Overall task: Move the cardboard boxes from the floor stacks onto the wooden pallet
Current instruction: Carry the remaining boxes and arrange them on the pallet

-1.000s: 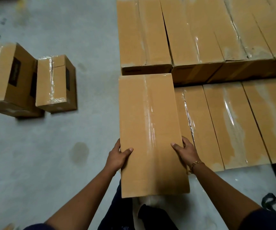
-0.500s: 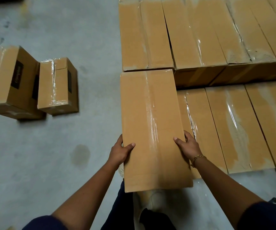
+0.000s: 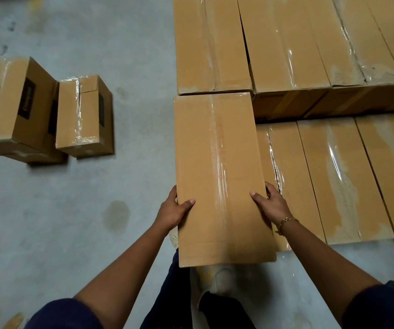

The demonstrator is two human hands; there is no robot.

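The long cardboard box (image 3: 219, 174) is at the left end of the low row of boxes (image 3: 333, 176). Its far end is right by the taller row (image 3: 286, 43). The left hand (image 3: 171, 211) and right hand (image 3: 271, 205) grip its long sides, with thumbs (image 3: 187, 202) on top and fingers curled over the edges. Two floor boxes (image 3: 84, 115) sit on the grey floor (image 3: 72, 210), well apart to the left.

My left hand (image 3: 172, 211) and right hand (image 3: 271, 205) grip a long cardboard box (image 3: 219, 176) by its sides, its far end touching the stacked boxes (image 3: 309, 43); two boxes (image 3: 48, 110) sit far left on the floor (image 3: 72, 222).
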